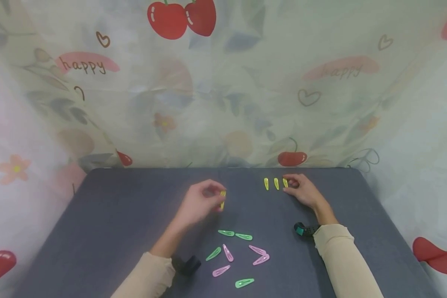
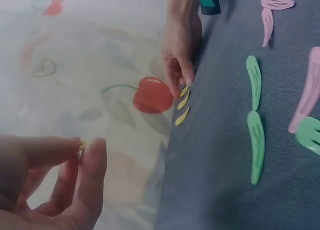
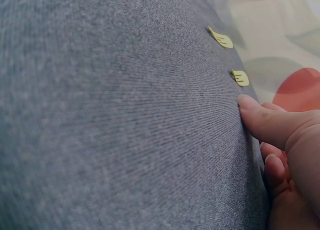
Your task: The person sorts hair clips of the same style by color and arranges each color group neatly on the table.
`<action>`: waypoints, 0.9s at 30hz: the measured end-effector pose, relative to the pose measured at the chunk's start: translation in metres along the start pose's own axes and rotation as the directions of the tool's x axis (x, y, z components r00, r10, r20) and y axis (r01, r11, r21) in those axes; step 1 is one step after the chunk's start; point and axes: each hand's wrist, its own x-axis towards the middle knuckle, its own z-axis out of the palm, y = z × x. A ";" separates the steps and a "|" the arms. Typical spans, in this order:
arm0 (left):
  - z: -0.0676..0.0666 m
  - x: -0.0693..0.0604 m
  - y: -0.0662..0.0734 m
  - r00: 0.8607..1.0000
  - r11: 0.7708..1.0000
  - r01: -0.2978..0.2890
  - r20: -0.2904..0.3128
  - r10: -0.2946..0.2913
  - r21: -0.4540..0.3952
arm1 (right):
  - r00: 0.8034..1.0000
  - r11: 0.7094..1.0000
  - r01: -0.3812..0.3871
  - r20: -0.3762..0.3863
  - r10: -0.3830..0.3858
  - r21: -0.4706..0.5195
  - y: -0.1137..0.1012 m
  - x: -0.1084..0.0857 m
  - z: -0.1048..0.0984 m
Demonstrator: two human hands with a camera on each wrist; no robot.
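In the head view my left hand (image 1: 201,202) is raised over the middle of the table and pinches a yellow snap hair clip (image 1: 222,200) between thumb and fingertips. Only a thin edge of that clip (image 2: 82,146) shows in the left wrist view. At the back right, my right hand (image 1: 304,191) holds another yellow hair clip (image 1: 285,182) by its ends, between thumb and finger, at the table surface. The thumb hides this clip in the right wrist view. Two more yellow clips, one further left (image 1: 266,183) and one nearer (image 1: 276,183), lie beside it in a row.
Several green clips (image 1: 244,237) and several pink clips (image 1: 221,271) lie scattered on the dark grey table (image 1: 134,231), nearer the front. A patterned curtain (image 1: 223,124) hangs along the table's back edge and both sides.
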 end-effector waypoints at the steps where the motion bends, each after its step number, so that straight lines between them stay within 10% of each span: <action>1: 0.002 0.004 0.001 1.000 1.000 0.003 0.003 -0.003 -0.002 | 1.000 1.000 0.000 0.000 0.000 -0.001 0.000 0.000 0.000; 20: 0.045 0.094 -0.003 0.997 0.997 0.077 0.021 -0.077 0.004 | 1.000 1.000 -0.013 0.014 0.013 -0.006 0.000 -0.001 -0.002; 27: 0.063 0.117 -0.012 0.998 0.969 0.054 -0.024 -0.050 0.241 | 1.000 1.000 -0.009 0.020 0.010 -0.004 0.000 0.000 -0.003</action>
